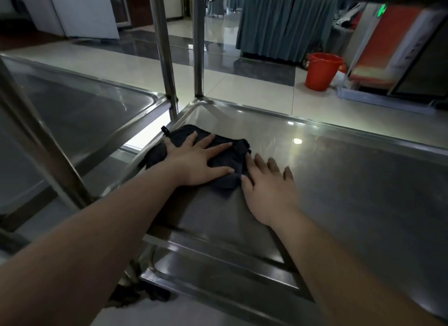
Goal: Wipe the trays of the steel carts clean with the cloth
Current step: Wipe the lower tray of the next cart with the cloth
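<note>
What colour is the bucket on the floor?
The bucket is orange-red, seen in the head view, its only view.

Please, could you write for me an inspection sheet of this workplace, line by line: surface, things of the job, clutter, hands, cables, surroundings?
Surface: steel tray of the near cart, shiny, with light reflections; dirt cannot be told.
Job's things: dark cloth, crumpled, near the tray's left rim; second cart's tray beside it on the left.
Clutter: nothing seen on either tray.
Grippers: left hand presses flat on the cloth, fingers spread; right hand lies flat on the tray, touching the cloth's edge.
Cables: nothing seen.
Surroundings: tiled floor, red bucket, pleated curtain.
</note>
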`<state>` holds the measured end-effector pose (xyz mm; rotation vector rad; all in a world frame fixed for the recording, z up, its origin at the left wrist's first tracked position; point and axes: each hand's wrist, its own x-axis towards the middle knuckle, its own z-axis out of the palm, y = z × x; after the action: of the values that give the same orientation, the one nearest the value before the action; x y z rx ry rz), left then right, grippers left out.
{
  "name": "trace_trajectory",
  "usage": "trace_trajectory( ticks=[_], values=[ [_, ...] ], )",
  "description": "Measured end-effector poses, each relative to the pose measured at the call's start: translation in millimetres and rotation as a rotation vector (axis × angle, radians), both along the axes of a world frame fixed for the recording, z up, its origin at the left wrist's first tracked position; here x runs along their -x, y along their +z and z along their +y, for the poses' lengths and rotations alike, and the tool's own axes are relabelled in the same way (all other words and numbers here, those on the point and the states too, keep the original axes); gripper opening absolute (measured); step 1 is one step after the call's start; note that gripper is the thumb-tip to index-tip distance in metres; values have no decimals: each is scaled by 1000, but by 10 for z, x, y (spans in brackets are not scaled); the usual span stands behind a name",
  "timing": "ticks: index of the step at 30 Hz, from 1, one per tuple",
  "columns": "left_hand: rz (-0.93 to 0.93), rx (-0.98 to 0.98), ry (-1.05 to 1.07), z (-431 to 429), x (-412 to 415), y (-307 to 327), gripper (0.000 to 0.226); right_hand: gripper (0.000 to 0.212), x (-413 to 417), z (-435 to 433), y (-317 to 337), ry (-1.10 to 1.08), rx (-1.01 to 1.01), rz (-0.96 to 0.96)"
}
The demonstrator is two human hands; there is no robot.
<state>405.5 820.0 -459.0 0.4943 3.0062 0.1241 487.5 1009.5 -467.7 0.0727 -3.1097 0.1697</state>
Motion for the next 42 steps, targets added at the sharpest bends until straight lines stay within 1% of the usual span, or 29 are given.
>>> trace_trajectory(
  ticks=[4, 8, 13, 20, 24, 27, 29, 30, 32, 33, 34, 35, 37, 39, 40, 42],
  values=[
    [6, 26, -15, 147, 444, 5, 86, 60, 8, -4, -31, -5, 24, 15],
    [15, 19, -6, 298, 806, 77, 76, 61, 28, 20, -35, -4, 30, 28],
    [5, 23, -5, 338, 871, 106, 75, 61, 38, 50, -17, 1, 62, 12],
    [-55, 45, -2, 55, 285, 78, 76, 60, 58, 67, 0, -14, 100, 15],
    [-86, 36, 9, -165, -364, 44, 80, 59, 42, 55, -25, -14, 93, 26],
    [-58, 37, 8, -298, -958, -30, 79, 58, 16, 22, -4, -14, 66, 0],
    [-36, 52, 17, -336, -1212, -50, 76, 53, -45, -3, 42, -10, 57, 3],
    [-40, 54, 25, -339, -1262, -35, 76, 49, -87, -1, 78, -19, 61, 43],
    [-77, 45, 48, -320, -1253, 11, 78, 37, -167, 52, 174, -42, 27, 210],
    [-99, 40, 55, -304, -1222, 35, 78, 34, -190, 119, 230, -51, 5, 284],
    [-115, 34, 58, -292, -1191, 48, 79, 33, -210, 215, 287, -55, 13, 313],
    [-120, 27, 55, -293, -1156, 53, 79, 34, -237, 328, 330, -57, 45, 292],
    [-110, 9, 51, -303, -1052, 50, 81, 41, -323, 564, 338, -68, 83, 145],
    [-111, 11, 57, -288, -897, 80, 83, 50, -469, 739, 258, -70, 23, -24],
    [-118, 13, 66, -257, -806, 104, 84, 54, -551, 781, 205, -67, 2, -75],
    [-113, 4, 80, -150, -620, 139, 84, 60, -698, 779, 125, -77, 14, -98]
  ],
)
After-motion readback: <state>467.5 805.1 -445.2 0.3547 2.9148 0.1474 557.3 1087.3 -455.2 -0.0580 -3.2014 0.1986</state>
